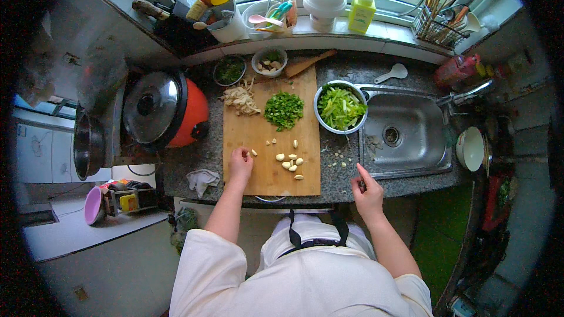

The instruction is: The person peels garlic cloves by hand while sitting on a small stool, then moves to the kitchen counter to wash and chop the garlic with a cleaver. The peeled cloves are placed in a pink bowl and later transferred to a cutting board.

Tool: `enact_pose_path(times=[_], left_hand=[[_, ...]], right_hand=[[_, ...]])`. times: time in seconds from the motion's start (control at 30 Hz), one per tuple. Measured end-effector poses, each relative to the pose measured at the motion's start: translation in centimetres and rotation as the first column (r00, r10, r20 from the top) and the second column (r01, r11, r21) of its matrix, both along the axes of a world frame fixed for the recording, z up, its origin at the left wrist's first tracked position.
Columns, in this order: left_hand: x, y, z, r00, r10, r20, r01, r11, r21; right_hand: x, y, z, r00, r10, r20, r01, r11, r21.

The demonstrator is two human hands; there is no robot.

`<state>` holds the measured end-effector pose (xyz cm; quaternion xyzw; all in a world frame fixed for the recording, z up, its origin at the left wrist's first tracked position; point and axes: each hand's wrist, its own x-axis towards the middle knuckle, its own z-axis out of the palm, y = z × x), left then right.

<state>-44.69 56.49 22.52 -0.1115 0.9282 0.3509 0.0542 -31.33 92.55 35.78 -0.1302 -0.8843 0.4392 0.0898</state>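
On the left front part of a wooden cutting board [273, 187], my left hand [241, 164] has its fingers curled down. A small garlic clove [254, 152] lies right beside the fingertips; whether they pinch another piece is hidden. Several peeled garlic cloves [292, 163] are loosely grouped on the board's right front. My right hand [370, 193] is over the counter's front edge by the sink, index finger pointing forward. Something dark shows between its thumb and fingers, too unclear to name. Chopped greens [284, 110] and pale shredded strips [241, 98] are heaped farther back.
A bowl of cut green vegetables [341, 108] stands between board and steel sink [407, 127]. Garlic scraps [343, 164] dot the granite counter. An orange electric cooker [190, 112] and a white cloth [203, 181] are at left. Behind the board are two small bowls and a wooden spatula [309, 64].
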Motion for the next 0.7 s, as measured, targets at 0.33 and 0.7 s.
enact_pose_path(times=[0.33, 0.7], left_hand=[[4.8, 11.3, 8.5, 0.901, -0.147, 0.409, -0.413, -0.001, 0.911], [6.1, 14.7, 11.7, 0.863, -0.178, 0.473, -0.487, -0.046, 0.872]], right_hand=[[2.4, -0.9, 3.6, 0.930, 0.368, 0.013, -0.362, 0.909, 0.206], [3.1, -0.7, 6.0, 0.902, 0.432, 0.003, -0.401, 0.835, 0.378]])
